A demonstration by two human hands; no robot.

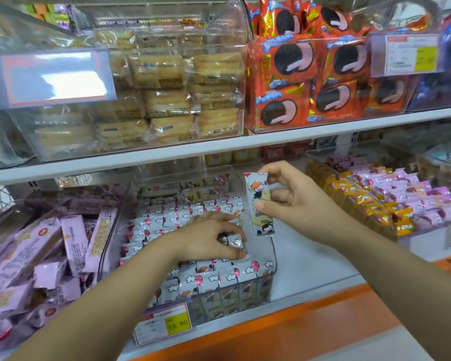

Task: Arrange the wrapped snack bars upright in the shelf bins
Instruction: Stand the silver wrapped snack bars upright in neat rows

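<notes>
Standing upright above the right wall of a clear bin [270, 259], a wrapped snack bar [258, 196] is pinched between the thumb and curled fingers of the right hand [294, 201]. Its lower end is seen just over the bin's rim. The left hand [208, 241] is lowered into the same bin, its fingers and thumb curled round the tops of white wrapped bars [182, 217], which are packed upright in rows and printed with clouds and red balloons.

The bin is set on a white shelf [310, 256] edged by an orange strip [297, 332]. A price tag [164, 324] with a yellow patch is fixed at the bin's front. To the left, pink wrapped bars [73, 238] are heaped loosely at many angles in a neighbouring bin. To the right, beyond a bare stretch of shelf, yellow packs [362, 201] and pink packs [401, 188] are lined up in another clear bin.

An upper shelf board [219, 149] is seen above, where clear bins are filled with pale cracker packs [156, 71] and red-orange packs [292, 63] picturing a dark sandwich biscuit.
</notes>
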